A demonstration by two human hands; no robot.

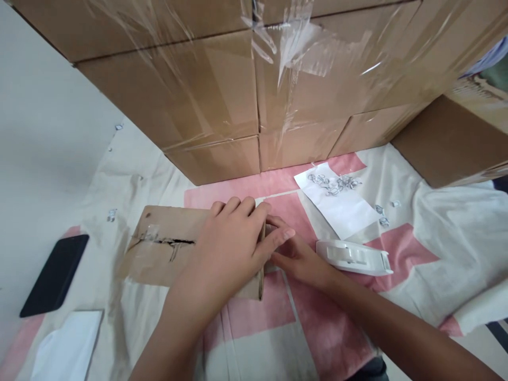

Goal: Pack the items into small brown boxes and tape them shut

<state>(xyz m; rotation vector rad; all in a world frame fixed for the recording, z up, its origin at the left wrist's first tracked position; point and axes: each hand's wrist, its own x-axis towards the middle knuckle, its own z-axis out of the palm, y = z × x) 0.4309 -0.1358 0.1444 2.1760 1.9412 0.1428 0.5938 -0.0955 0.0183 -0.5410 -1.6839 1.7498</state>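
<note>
A small, worn cardboard box (164, 264) lies on the cloth in front of me, with a dark torn slit and clear tape on its top. My left hand (234, 238) is laid over the right part of this box, its fingers bent over the far edge and its thumb reaching past the right end. At that right end my right hand (297, 254) has its fingers bent inward in a pinch-like shape. Its fingertips are hidden behind my left thumb and the box, so what they grip cannot be made out. Close to my right wrist rests a white plastic device (353, 257).
Large taped cartons (214, 95) rise like a wall behind the box. Small clear-and-dark pieces lie on a white paper (345, 211). Another carton (448, 143) stands at the right. A black phone (55, 275) and a white folded sheet (69, 344) are on the left. The cloth (468, 227) is wrinkled.
</note>
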